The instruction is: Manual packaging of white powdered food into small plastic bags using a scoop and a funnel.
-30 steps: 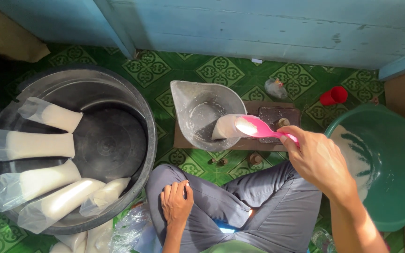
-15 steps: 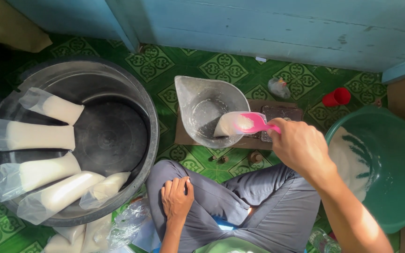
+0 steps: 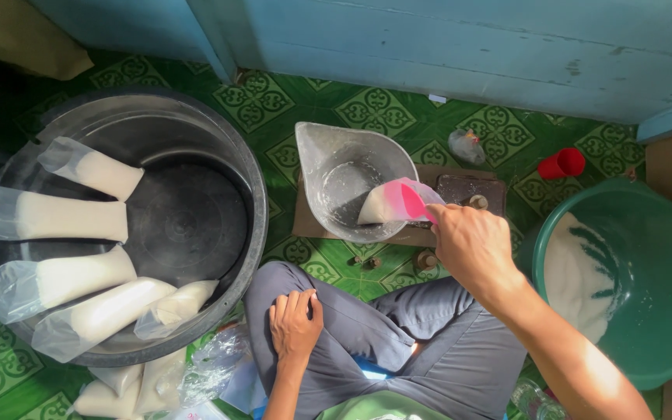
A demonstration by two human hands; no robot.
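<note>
Where the green patterned floor tiles (image 3: 367,109) meet the left edge, a round dark metal tub (image 3: 196,225) holds clear plastic bags (image 3: 64,214) packed with white grain, leaning on its rim; the left hand (image 3: 295,323) lies flat on the grey-trousered knee, fingers loosely together; a translucent scale pan (image 3: 344,175) sits on a low scale (image 3: 472,190); the right hand (image 3: 472,245) grips a pink scoop (image 3: 410,201), tipped into the pan, white grain sliding out; a green plastic basin (image 3: 647,272) holds more grain.
</note>
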